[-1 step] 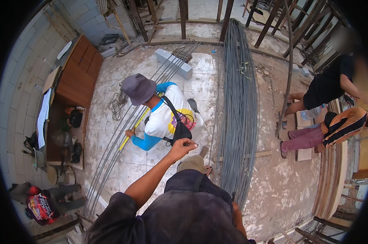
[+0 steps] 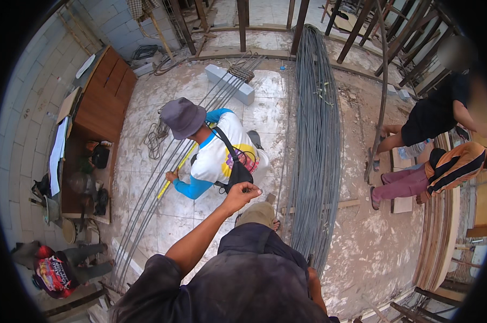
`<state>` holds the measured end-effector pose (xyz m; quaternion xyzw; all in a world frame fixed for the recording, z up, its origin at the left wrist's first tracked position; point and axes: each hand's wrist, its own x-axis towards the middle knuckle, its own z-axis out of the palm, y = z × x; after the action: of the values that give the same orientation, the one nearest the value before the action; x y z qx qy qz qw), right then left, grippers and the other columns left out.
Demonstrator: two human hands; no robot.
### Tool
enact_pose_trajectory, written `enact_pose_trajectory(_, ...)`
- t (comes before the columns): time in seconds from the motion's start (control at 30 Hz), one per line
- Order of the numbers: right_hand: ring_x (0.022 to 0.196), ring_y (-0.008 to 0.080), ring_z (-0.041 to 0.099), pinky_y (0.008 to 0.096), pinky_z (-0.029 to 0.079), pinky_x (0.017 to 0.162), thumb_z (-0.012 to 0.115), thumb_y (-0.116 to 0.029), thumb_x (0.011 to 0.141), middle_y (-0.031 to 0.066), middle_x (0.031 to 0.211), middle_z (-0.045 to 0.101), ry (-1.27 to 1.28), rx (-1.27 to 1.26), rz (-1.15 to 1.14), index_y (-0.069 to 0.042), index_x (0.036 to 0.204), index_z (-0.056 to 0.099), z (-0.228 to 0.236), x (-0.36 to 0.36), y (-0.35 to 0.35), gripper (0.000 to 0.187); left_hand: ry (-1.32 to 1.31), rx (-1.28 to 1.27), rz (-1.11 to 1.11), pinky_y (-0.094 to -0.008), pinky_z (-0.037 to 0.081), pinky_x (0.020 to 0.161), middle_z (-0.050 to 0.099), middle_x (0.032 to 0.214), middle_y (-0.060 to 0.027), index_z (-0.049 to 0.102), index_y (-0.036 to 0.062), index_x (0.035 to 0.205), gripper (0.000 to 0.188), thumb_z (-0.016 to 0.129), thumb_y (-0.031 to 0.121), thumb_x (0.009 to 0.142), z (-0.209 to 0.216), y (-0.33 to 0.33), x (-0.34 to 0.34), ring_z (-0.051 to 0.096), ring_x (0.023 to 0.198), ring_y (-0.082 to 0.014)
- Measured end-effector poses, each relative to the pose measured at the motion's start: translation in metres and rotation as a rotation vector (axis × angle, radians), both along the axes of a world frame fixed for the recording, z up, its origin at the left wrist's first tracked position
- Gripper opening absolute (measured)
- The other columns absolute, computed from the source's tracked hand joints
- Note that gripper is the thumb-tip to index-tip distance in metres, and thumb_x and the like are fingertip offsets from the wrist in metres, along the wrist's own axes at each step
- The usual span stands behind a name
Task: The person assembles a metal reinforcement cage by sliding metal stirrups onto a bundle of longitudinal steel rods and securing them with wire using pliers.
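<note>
My left hand [image 2: 242,197] is raised over the tiled floor, thumb and fingertips pressed together. Whatever is between them, if anything, is too small to make out. Just beyond it in the picture crouches a co-worker in a grey bucket hat [image 2: 183,118]. That person's hand [image 2: 171,176] is on a yellow measuring tape [image 2: 164,188], laid along several thin steel bars [image 2: 141,215]. Of my right arm [image 2: 316,290] only a strip shows beside my torso; its fingers are hidden. The long bundle of steel rebar [image 2: 313,134] runs along the floor to my right.
A grey block [image 2: 230,85] lies beneath the far bars. To the left stands a brown wooden cabinet [image 2: 104,86], with another person [image 2: 57,272] below it. Two people [image 2: 432,113] are on the right near stacked planks [image 2: 440,231]. Wooden posts [image 2: 300,27] line the far side.
My khaki-covered knee sits very slightly farther forward, covering more of the small wooden piece beside it. My left hand and the co-worker hold their places.
</note>
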<state>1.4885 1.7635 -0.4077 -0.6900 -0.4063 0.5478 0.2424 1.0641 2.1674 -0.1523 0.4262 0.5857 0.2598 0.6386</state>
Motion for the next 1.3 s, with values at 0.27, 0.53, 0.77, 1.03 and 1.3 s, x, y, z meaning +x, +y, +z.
enact_pose_trajectory(0.27, 0.095, 0.0326, 0.073, 0.0434, 0.056, 0.085, 0.055, -0.027, 0.091, 0.0219, 0.098, 0.076, -0.335, -0.37, -0.025, 0.0, 0.108, 0.076, 0.003, 0.08, 0.055, 0.038, -0.222, -0.054, 0.069, -0.0225, 0.04, 0.056, 0.062, 0.091, 0.0033, 0.067, 0.009, 0.123, 0.042, 0.084, 0.022, 0.088, 0.006, 0.044, 0.076, 0.052, 0.07, -0.0059)
enact_pose_trajectory(0.53, 0.07, 0.0256, 0.07, 0.0399, 0.057, 0.064, 0.064, -0.019, 0.093, 0.0131, 0.076, 0.069, -0.365, -0.13, 0.186, 0.002, 0.093, 0.069, 0.031, 0.143, 0.19, 0.022, -0.398, -0.072, -0.115, -0.0231, 0.046, 0.063, 0.059, 0.094, 0.0041, 0.064, 0.0074, 0.13, 0.038, 0.072, 0.029, 0.099, 0.009, 0.174, 0.198, 0.055, 0.081, -0.0058)
enact_pose_trajectory(0.77, 0.061, 0.0176, 0.066, 0.033, 0.051, 0.054, 0.071, -0.018, 0.092, 0.0058, 0.072, 0.065, 0.081, -0.202, -0.246, -0.007, 0.085, 0.059, 0.212, 0.081, 0.546, 0.018, -0.457, 0.001, -0.287, -0.0233, 0.047, 0.072, 0.058, 0.096, 0.003, 0.063, 0.0081, 0.133, 0.032, 0.056, 0.027, 0.108, -0.008, 0.33, 0.239, 0.055, 0.086, -0.0056)
enact_pose_trajectory(1.03, 0.069, 0.0151, 0.068, 0.0293, 0.051, 0.058, 0.08, -0.016, 0.092, 0.0049, 0.079, 0.067, 0.287, -0.004, -0.018, -0.004, 0.103, 0.058, 0.293, 0.003, 0.897, 0.027, -0.271, 0.264, -0.205, -0.0296, 0.049, 0.088, 0.062, 0.1, -0.0034, 0.064, 0.0051, 0.131, 0.031, 0.063, 0.016, 0.102, 0.0, 0.525, 0.228, 0.058, 0.096, -0.012)
enact_pose_trajectory(1.3, 0.074, 0.0165, 0.069, 0.0302, 0.055, 0.062, 0.08, -0.009, 0.09, 0.0081, 0.089, 0.071, 0.4, 0.097, 0.165, -0.007, 0.104, 0.055, 0.334, -0.054, 1.077, 0.028, -0.205, 0.277, 0.084, -0.0277, 0.048, 0.085, 0.06, 0.097, -0.0016, 0.063, 0.007, 0.133, 0.036, 0.065, 0.008, 0.098, 0.047, 0.659, 0.184, 0.057, 0.092, -0.0099)
